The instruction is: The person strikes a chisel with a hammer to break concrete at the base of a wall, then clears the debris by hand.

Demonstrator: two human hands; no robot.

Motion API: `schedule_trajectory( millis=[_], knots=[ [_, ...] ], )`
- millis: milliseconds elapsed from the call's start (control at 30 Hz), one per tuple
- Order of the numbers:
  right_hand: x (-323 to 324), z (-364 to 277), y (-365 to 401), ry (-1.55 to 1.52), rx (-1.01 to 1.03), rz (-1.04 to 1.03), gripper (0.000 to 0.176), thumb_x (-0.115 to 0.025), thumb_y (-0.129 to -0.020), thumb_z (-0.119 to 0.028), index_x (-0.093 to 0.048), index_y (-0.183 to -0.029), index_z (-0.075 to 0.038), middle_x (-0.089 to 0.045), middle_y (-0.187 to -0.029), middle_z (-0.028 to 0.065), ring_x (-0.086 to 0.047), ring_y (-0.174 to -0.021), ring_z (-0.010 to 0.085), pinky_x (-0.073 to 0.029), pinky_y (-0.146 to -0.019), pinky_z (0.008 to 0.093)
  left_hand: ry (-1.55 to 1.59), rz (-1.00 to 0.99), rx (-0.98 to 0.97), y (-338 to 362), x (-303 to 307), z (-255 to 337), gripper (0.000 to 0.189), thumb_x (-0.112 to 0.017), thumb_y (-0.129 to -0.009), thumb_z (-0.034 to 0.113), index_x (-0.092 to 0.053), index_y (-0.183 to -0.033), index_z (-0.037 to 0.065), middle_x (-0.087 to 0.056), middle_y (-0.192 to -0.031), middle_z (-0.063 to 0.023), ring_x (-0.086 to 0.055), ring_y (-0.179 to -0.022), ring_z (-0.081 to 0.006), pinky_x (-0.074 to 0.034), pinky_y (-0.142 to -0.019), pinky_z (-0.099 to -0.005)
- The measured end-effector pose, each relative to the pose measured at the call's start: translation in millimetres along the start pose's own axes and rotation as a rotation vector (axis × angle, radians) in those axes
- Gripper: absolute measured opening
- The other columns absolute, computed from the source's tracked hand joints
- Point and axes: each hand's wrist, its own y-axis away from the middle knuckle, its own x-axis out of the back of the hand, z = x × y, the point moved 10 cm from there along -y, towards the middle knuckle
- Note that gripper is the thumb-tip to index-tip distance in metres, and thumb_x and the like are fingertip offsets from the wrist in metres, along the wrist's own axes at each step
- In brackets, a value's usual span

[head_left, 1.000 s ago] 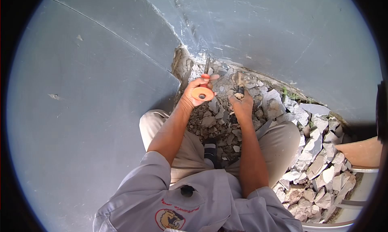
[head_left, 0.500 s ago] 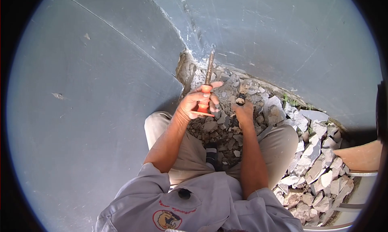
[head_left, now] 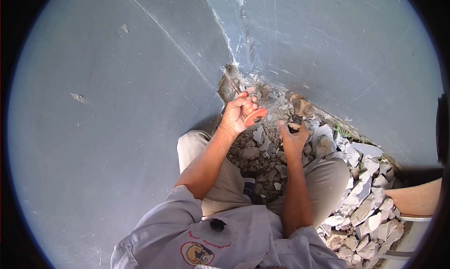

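Note:
My left hand (head_left: 240, 110) is wrapped round the orange handle of a chisel (head_left: 256, 117), whose round orange guard faces toward me. The metal shaft slants up and left to the edge of the broken wall corner. In my right hand (head_left: 295, 138) is the dark handle of a hammer (head_left: 299, 104); its dusty head lies farther out, close to the foot of the right wall. Below both hands spreads broken rubble (head_left: 251, 151).
Grey wall surfaces (head_left: 117, 128) rise at the left and beyond the corner. A heap of broken chunks (head_left: 365, 198) lies on the right, beside a brown curved panel (head_left: 417, 197). My bent knees frame the rubble.
The chisel has tipped from nearly upright to slanting up-left, turning its guard toward me. The hammer's head now shows beyond my right hand. The whole view has shifted slightly.

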Motion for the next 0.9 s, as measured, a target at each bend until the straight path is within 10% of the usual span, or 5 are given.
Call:
schedule_trajectory(
  millis=[200,367,433,500,900],
  knots=[
    [31,-106,2,-0.254,0.023,0.114,0.02,-0.073,-0.082,0.0,-0.055,-0.09,-0.001,-0.061,-0.075,0.0024,-0.059,-0.059,0.0095,-0.049,-0.054,0.0247,0.214,0.018,-0.106,-31,-34,-6,0.015,-0.067,-0.092,0.014,-0.053,-0.087,0.011,-0.051,-0.068,0.0005,-0.051,-0.062,-0.009,-0.051,-0.061,-0.0242],
    [69,-205,15,-0.555,0.602,0.219,0.014,-0.06,-0.088,0.0,-0.048,-0.095,-0.003,-0.062,-0.086,0.0133,-0.063,-0.073,0.0205,-0.055,-0.071,0.0384,0.331,0.17,-0.171,-53,-64,10,0.022,-0.06,-0.096,0.017,-0.046,-0.079,0.013,-0.048,-0.069,0.0013,-0.052,-0.065,-0.0145,-0.054,-0.069,-0.0321],
    [33,-152,18,-0.244,0.363,0.136,0.008,-0.063,-0.084,-0.004,-0.058,-0.091,-0.002,-0.064,-0.09,0.0132,-0.063,-0.076,0.0169,-0.052,-0.07,0.0349,0.32,0.122,-0.178,-58,-66,17,0.015,-0.056,-0.096,0.017,-0.05,-0.084,0.011,-0.054,-0.076,-0.0003,-0.057,-0.072,-0.0177,-0.055,-0.078,-0.0388],
    [-30,-77,11,0.232,-0.339,-0.331,0.015,-0.068,-0.08,-0.007,-0.062,-0.091,0.001,-0.063,-0.075,0.0066,-0.061,-0.058,0.0141,-0.05,-0.058,0.03,0.242,0.028,-0.187,-65,-65,19,0.011,-0.055,-0.096,0.018,-0.053,-0.09,0.009,-0.061,-0.085,-0.003,-0.062,-0.081,-0.0199,-0.056,-0.084,-0.0416],
    [72,-268,-2,-0.549,0.666,0.361,0.006,-0.062,-0.084,-0.001,-0.057,-0.088,-0.003,-0.06,-0.07,0.0098,-0.06,-0.062,0.0179,-0.053,-0.063,0.0328,0.378,0.123,-0.206,-65,-67,24,0.028,-0.05,-0.097,0.02,-0.057,-0.117,0.001,-0.067,-0.114,-0.0131,-0.063,-0.108,-0.0285,-0.049,-0.102,-0.0462]
  ],
)
